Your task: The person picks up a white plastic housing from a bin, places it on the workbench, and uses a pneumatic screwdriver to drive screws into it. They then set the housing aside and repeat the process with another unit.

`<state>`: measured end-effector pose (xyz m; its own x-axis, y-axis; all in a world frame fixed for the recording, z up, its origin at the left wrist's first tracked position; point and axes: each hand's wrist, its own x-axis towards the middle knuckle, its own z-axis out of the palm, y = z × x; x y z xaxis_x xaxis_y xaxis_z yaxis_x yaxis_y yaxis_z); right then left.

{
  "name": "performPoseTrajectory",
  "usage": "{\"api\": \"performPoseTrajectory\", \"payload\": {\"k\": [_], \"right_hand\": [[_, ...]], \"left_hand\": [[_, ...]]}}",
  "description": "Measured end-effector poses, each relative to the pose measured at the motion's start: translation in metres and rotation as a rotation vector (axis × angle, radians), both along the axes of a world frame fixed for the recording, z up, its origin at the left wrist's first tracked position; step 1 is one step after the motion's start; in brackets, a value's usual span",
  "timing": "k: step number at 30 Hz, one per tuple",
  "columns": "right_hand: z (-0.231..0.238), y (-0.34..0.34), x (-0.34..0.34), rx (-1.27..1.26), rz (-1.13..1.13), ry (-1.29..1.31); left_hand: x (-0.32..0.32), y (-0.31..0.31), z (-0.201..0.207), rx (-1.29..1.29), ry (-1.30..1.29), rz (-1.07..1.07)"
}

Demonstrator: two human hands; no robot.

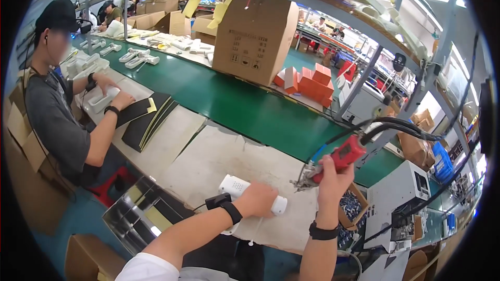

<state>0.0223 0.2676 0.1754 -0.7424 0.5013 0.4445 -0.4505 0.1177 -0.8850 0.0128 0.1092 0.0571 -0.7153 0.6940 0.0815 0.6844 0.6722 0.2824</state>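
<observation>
My left hand [259,199] is closed around a white plastic housing [234,185] lying on the pale worktop. Small perforations mark the housing's left end, and its rounded right end sticks out past my fingers. To the right, my right hand [334,179] grips a red handheld power tool [348,153] with a metal nose, held above the worktop. The metal nose points down to the left, apart from the housing. Black hoses and a blue tube run from the tool toward the upper right.
A cardboard tray of small dark parts [352,207] stands by my right forearm, next to a white machine [398,198]. Beyond the worktop runs a green conveyor belt [219,109] with a large carton [250,36] and orange boxes [314,84]. At left, a co-worker [62,99] handles white parts beside black strips [148,119].
</observation>
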Motion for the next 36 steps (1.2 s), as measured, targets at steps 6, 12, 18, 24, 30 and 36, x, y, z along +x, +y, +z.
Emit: {"api": "performPoseTrajectory", "payload": {"k": [6, 12, 18, 24, 30, 36], "right_hand": [[0.001, -0.007, 0.003, -0.162, -0.006, 0.136], [0.009, -0.025, 0.009, -0.105, -0.099, 0.031], [0.006, -0.022, 0.006, -0.038, -0.085, 0.131], [0.010, -0.028, 0.006, -0.041, -0.104, 0.125], [-0.004, -0.023, 0.000, 0.024, -0.077, 0.028], [-0.021, -0.029, -0.010, 0.065, -0.074, 0.091]], "left_hand": [[-0.008, 0.005, 0.006, -0.043, -0.104, 0.024], [-0.011, 0.005, 0.006, -0.070, -0.082, 0.068], [-0.010, 0.011, 0.002, -0.106, -0.039, 0.058], [-0.008, 0.008, 0.008, -0.145, -0.051, 0.065], [-0.008, 0.008, 0.005, -0.164, -0.036, 0.065], [-0.004, 0.008, 0.010, -0.179, -0.027, 0.050]]}}
